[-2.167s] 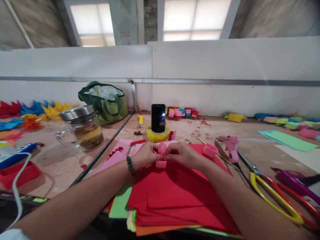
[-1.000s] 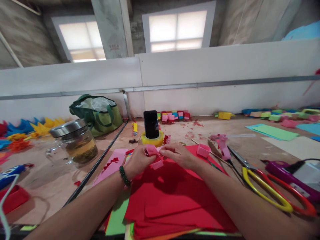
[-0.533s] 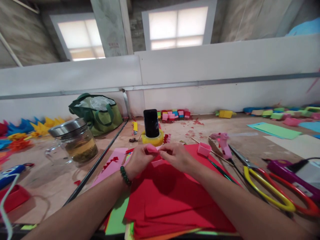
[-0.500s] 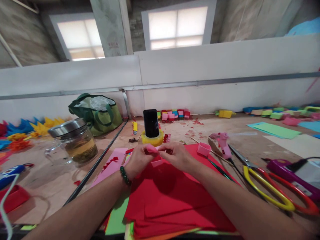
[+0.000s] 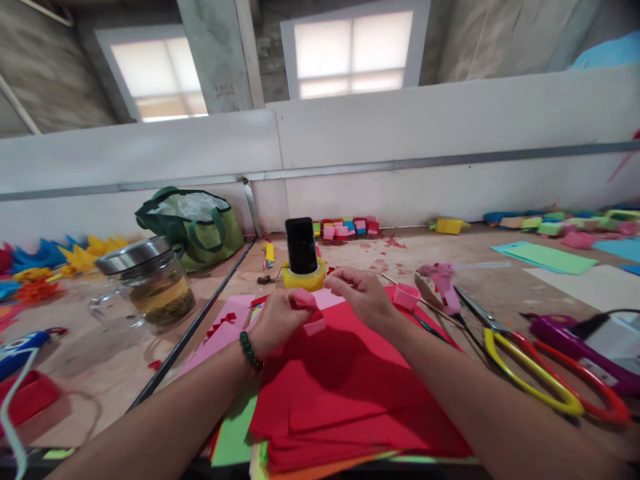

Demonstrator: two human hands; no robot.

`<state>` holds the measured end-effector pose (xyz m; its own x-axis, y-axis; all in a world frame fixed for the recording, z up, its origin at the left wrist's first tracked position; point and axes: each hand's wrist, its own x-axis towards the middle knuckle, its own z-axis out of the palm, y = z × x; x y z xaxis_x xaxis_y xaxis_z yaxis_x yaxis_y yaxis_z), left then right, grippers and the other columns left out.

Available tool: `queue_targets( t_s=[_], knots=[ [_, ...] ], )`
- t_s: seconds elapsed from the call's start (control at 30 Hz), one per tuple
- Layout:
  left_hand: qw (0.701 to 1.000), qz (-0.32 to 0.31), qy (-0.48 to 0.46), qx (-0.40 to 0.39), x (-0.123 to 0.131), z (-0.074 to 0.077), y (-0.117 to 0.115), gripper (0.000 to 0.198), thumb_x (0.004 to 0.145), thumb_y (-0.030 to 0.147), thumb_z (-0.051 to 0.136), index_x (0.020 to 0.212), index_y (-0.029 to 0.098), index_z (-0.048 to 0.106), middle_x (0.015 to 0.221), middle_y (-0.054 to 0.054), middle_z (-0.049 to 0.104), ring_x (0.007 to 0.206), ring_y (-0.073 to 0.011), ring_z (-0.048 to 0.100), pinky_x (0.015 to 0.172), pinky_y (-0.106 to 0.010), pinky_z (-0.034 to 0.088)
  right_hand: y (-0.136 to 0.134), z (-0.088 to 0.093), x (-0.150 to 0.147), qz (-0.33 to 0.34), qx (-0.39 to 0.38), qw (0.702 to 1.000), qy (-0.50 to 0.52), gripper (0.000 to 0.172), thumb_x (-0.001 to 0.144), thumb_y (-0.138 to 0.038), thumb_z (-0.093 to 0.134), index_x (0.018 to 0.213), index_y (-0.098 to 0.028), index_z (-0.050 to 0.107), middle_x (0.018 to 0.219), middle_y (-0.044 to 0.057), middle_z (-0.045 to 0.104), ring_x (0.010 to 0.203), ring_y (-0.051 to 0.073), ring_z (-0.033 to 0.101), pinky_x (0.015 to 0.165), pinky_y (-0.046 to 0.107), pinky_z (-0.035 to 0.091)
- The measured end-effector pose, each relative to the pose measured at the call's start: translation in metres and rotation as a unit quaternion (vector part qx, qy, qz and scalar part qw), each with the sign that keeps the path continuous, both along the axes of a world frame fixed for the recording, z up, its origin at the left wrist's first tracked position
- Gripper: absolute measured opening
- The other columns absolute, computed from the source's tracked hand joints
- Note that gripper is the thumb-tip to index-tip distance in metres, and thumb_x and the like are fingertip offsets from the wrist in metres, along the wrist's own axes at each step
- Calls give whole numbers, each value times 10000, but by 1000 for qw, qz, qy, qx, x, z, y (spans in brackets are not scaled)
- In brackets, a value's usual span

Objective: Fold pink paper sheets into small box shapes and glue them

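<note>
My left hand (image 5: 280, 320) is closed around a small folded pink paper piece (image 5: 311, 315) above a stack of red paper sheets (image 5: 350, 393). A green bead bracelet sits on that wrist. My right hand (image 5: 361, 293) hovers just right of the piece with its fingers curled and pinched; I cannot make out anything between them. A second pink folded paper box (image 5: 404, 295) lies on the red sheets to the right of my right hand.
A phone (image 5: 301, 245) stands in a yellow tape roll (image 5: 303, 278). A glass jar of tea (image 5: 153, 281) and a green bag (image 5: 193, 223) are at left. A pink glue gun (image 5: 443, 283) and yellow- and red-handled scissors (image 5: 540, 373) lie at right. Coloured paper pieces line the back wall.
My right hand has lifted off the pink piece and moved slightly up and right. My left hand still holds the piece. The camera tilted a little since the oldest frame.
</note>
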<state>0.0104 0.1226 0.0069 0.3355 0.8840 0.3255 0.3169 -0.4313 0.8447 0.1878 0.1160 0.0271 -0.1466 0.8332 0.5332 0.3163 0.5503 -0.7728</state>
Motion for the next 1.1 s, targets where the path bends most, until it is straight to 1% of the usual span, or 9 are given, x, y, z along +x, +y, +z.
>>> queue_targets(
  t_s=[0.1, 0.23, 0.47, 0.57, 0.67, 0.73, 0.83, 0.93, 1.1],
  knots=[
    [999, 14, -17, 41, -1, -2, 2, 99, 688, 137, 595, 612, 140, 658, 599, 1, 627, 583, -120, 545, 539, -208, 413, 5, 0, 6, -9, -14, 1000, 9, 240, 833, -255, 484, 695, -164, 659, 641, 4, 602, 611, 123, 540, 572, 234, 422],
    [996, -11, -59, 67, -3, 1, 3, 85, 710, 152, 608, 653, 139, 670, 704, -34, 645, 653, -136, 578, 597, -230, 445, 6, -3, 8, -1, -13, 999, -53, 218, 789, -170, 498, 762, -170, 715, 717, 27, 681, 667, 142, 602, 611, 241, 453],
    [995, -17, -70, 63, -3, 4, 2, 106, 730, 234, 651, 697, 134, 656, 746, -60, 664, 703, -166, 603, 652, -260, 481, 0, -4, 6, 67, 14, 991, -115, 279, 737, -69, 536, 866, -159, 767, 749, 36, 738, 654, 136, 628, 599, 221, 442],
    [996, -9, -68, 49, -2, 4, 2, 103, 723, 229, 644, 688, 133, 646, 711, -55, 671, 679, -162, 599, 645, -257, 482, -1, -3, 6, 77, 20, 988, -134, 305, 755, -54, 509, 879, -168, 763, 760, 26, 739, 670, 129, 628, 614, 216, 442],
    [998, -1, -47, 52, -2, 2, 3, 104, 724, 212, 633, 654, 135, 635, 668, -38, 658, 640, -143, 576, 619, -237, 462, -5, 0, 5, 87, 24, 984, -153, 262, 826, -118, 497, 846, -180, 750, 762, 14, 730, 681, 126, 623, 632, 220, 443],
    [998, 6, -32, 59, -2, 1, 4, 140, 729, 227, 643, 625, 135, 626, 635, -24, 637, 615, -132, 554, 593, -226, 440, -9, 1, 3, 79, 11, 985, -151, 222, 866, -219, 515, 836, -166, 729, 760, 23, 718, 670, 127, 619, 611, 219, 444],
    [997, 6, -15, 71, -3, 1, 3, 193, 721, 272, 678, 598, 130, 632, 601, -10, 609, 590, -122, 528, 555, -213, 406, -15, 0, -4, 32, -13, 989, -141, 205, 835, -324, 588, 839, -143, 684, 739, 33, 690, 618, 122, 607, 554, 211, 438],
    [997, 9, 3, 70, -1, 1, 0, 177, 729, 246, 661, 594, 133, 640, 575, 4, 602, 569, -112, 517, 532, -201, 382, -18, -4, -10, -8, -11, 986, -166, 122, 786, -230, 599, 850, -157, 673, 751, 29, 695, 632, 126, 618, 579, 219, 449],
    [997, 31, 38, 53, 2, 1, -4, 119, 705, 171, 625, 593, 136, 607, 581, 13, 612, 570, -113, 520, 531, -199, 377, -22, -3, -13, -52, -16, 975, -214, 192, 751, -153, 573, 858, -203, 725, 813, 32, 731, 731, 160, 651, 651, 244, 468]
  ],
)
